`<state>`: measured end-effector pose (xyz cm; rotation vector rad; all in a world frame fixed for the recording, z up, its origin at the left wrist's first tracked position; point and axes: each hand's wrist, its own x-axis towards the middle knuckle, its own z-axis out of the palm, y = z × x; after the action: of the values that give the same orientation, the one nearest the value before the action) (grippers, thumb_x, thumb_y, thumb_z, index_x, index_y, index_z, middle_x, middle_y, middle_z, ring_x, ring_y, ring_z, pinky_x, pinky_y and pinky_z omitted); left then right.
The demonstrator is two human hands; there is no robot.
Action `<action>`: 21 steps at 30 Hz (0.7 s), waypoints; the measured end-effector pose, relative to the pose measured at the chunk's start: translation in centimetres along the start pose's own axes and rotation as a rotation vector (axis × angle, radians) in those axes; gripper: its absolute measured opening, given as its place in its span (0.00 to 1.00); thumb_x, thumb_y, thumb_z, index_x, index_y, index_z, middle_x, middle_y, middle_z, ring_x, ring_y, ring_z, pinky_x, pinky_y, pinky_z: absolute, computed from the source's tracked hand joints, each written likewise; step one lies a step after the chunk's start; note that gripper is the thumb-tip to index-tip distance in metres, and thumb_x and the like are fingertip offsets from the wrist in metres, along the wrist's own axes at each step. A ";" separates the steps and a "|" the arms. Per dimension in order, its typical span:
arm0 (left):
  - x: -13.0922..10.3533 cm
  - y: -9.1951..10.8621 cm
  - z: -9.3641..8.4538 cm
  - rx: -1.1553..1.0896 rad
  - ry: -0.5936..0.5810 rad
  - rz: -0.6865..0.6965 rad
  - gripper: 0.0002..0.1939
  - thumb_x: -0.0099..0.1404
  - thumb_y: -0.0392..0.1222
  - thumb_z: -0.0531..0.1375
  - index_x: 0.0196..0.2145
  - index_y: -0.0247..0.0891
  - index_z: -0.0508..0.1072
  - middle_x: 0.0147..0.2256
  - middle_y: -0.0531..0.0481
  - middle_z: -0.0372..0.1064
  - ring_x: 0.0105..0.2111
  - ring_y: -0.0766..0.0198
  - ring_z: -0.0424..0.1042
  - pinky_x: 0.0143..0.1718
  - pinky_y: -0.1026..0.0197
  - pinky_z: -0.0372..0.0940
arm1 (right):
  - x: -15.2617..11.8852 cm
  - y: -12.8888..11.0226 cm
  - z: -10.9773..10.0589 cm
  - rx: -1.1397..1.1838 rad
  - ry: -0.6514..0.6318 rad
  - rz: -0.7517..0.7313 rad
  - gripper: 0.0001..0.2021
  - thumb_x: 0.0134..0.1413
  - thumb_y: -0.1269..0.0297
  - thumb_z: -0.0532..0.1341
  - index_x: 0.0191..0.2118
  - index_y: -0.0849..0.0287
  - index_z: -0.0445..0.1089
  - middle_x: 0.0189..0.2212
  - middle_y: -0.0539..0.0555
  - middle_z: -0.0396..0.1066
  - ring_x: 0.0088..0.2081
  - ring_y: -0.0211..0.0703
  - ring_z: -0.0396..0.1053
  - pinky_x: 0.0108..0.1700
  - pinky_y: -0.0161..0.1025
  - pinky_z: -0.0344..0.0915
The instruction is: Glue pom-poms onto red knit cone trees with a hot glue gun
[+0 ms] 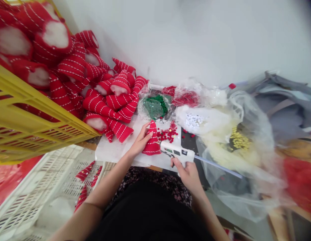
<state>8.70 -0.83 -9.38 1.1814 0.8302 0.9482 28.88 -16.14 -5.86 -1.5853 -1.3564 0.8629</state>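
A red cone hat point(152, 143) with white dashed stripes stands tip away from me on white paper point(110, 152). My left hand point(141, 140) is closed on its left side. My right hand point(186, 172) grips a white glue gun point(177, 152), whose nozzle points left at the hat's lower right side. A clear glue stick point(220, 166) sticks out of the gun's back. Small red pompoms point(167, 133) lie scattered just right of the hat. Behind it is a clear bag of green pompoms point(155, 106).
A yellow crate point(32, 117) and a pile of striped red cones point(112, 100) fill the left. White crates point(27, 197) below hold finished-looking cones point(85, 171). Bags of red point(186, 97), white point(194, 120) and yellow point(240, 139) pieces lie right. A wall point(182, 43) stands behind.
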 end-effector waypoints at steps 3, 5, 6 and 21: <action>0.0 0.0 0.1 -0.017 -0.006 0.007 0.35 0.69 0.55 0.63 0.69 0.49 0.59 0.56 0.45 0.71 0.55 0.49 0.73 0.58 0.47 0.67 | 0.1 0.3 0.0 -0.017 -0.022 0.006 0.20 0.68 0.50 0.58 0.29 0.58 0.73 0.26 0.55 0.77 0.30 0.46 0.73 0.33 0.36 0.68; 0.0 0.0 0.2 -0.015 0.001 0.010 0.34 0.69 0.54 0.63 0.69 0.48 0.60 0.54 0.45 0.72 0.52 0.50 0.74 0.57 0.48 0.67 | 0.1 0.3 -0.2 -0.049 -0.040 -0.016 0.21 0.68 0.50 0.57 0.29 0.59 0.73 0.25 0.55 0.76 0.29 0.46 0.73 0.32 0.36 0.68; 0.0 0.0 0.1 -0.012 0.008 0.011 0.34 0.69 0.54 0.63 0.68 0.48 0.60 0.53 0.46 0.72 0.52 0.51 0.74 0.57 0.48 0.68 | 0.1 0.3 -0.3 -0.071 -0.042 -0.037 0.21 0.68 0.50 0.57 0.29 0.58 0.73 0.25 0.55 0.76 0.29 0.46 0.73 0.32 0.36 0.68; -0.3 0.1 0.0 -0.199 0.077 -0.071 0.32 0.66 0.55 0.64 0.65 0.48 0.66 0.55 0.48 0.74 0.44 0.57 0.75 0.48 0.57 0.69 | 0.6 0.9 -1.1 0.088 -0.016 0.001 0.24 0.69 0.47 0.57 0.29 0.58 0.78 0.28 0.55 0.76 0.32 0.46 0.71 0.38 0.40 0.67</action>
<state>8.53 -1.13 -9.30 0.9437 0.8136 0.9987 30.36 -15.82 -6.24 -1.5142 -1.3115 0.9251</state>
